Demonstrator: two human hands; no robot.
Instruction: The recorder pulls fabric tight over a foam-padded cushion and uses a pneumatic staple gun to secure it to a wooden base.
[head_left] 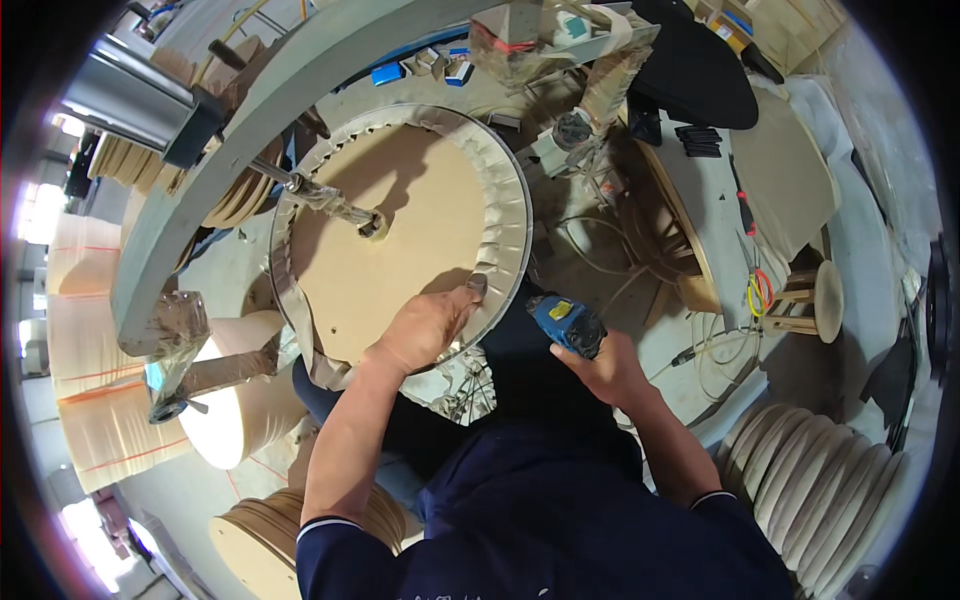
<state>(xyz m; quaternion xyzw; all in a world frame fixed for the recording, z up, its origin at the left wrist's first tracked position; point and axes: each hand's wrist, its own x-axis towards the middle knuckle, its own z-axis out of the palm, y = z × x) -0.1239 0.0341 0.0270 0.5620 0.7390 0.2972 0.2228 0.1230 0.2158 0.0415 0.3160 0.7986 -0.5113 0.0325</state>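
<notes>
A round wooden board (420, 220) is pressed under a clamp rod (350, 208), with grey fabric (500, 225) folded inward in pleats around its rim. My left hand (425, 325) lies at the board's near right edge, its fingers closed on the folded fabric. To the right of the board, my right hand (605, 372) grips a blue staple gun (568, 322), apart from the rim. The tool's lower part is hidden by the hand.
A curved grey machine arm (160, 240) arches over the left side. Covered round seats (810, 490) are stacked at lower right, bare round boards (270, 540) at lower left. Scissors (760, 290) lie on a table (705, 205) at right, near a wooden stool (825, 300). Hoses (720, 350) trail below.
</notes>
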